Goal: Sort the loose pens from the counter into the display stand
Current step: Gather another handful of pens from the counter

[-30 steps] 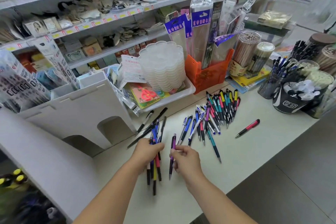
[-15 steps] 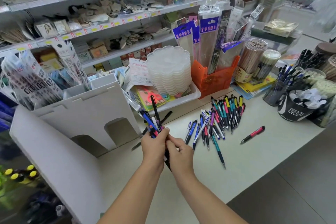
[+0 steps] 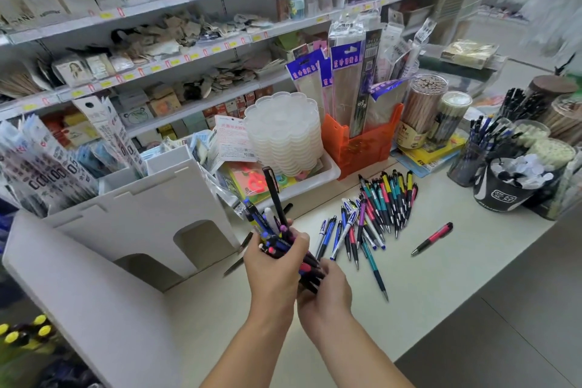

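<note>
Shop counter [image 3: 441, 309], pale top, stocked shelves behind across the upper frame. Left-centre: white display stand [image 3: 132, 230], stepped tiers with arched cutouts, nearest compartments open just left of the hands. One or two dark pens lie on the counter at its foot. Centre: left hand [image 3: 274, 264] has fingers wrapped round a bundle of pens [image 3: 277, 230], long axis roughly upright, tilted back and left, tops fanning toward the stand; one black pen sticks out well above the rest. Right hand [image 3: 327, 290] is just right and below, fingers curled onto the bundle's lower ends, looks like squaring them up. Stand lies left of and beyond the bundle, so left hand is nearer; my read is the next move is a leftward carry and tip-down drop into a slot. Right of centre: loose pens [image 3: 378, 208] in a rough row, axes mostly running near-to-far, close to the right hand. One red pen [image 3: 433, 238] lies apart further right, angled.
</note>
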